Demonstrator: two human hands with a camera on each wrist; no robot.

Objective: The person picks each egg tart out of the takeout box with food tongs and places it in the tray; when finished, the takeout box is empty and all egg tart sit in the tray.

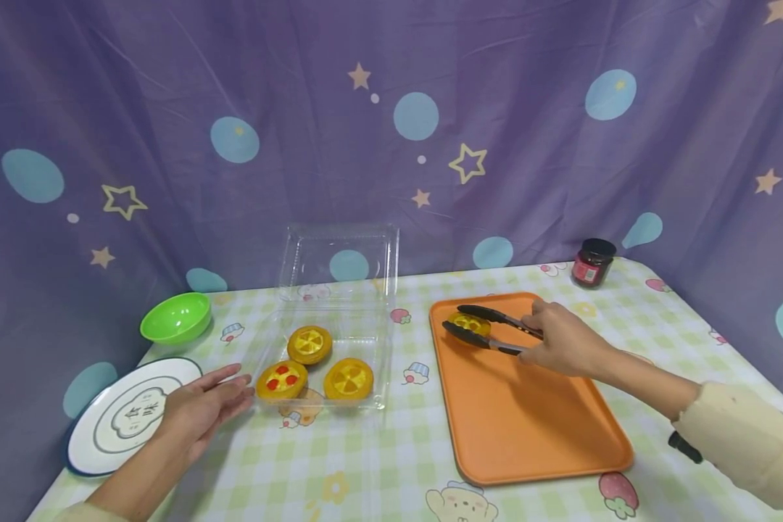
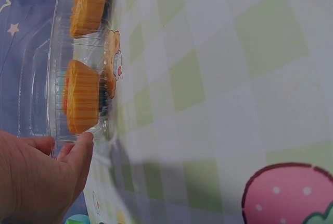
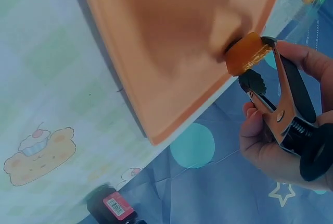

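My right hand (image 1: pixel 564 339) grips a pair of black-tipped tongs (image 1: pixel 496 316) over the orange tray (image 1: pixel 518 420). Between the tong tips is a toy egg tart (image 3: pixel 248 53) at the tray's far left corner; whether both tips press on it I cannot tell. My left hand (image 1: pixel 205 406) has its fingers extended at the left side of a clear plastic box (image 1: pixel 385 362), touching or nearly touching its wall. Inside that box sit a tart with red pieces (image 1: pixel 282 380) and two yellow-topped tarts, one at the back (image 1: pixel 309 344) and one at the right (image 1: pixel 349 379).
The box's clear lid (image 1: pixel 339 261) stands raised at the back. On the left are a green bowl (image 1: pixel 177 319) and a white plate (image 1: pixel 104 428) with a dark rim. A dark-lidded jar (image 1: pixel 592 263) stands at the back right, and a black object (image 1: pixel 685 447) lies by the right sleeve.
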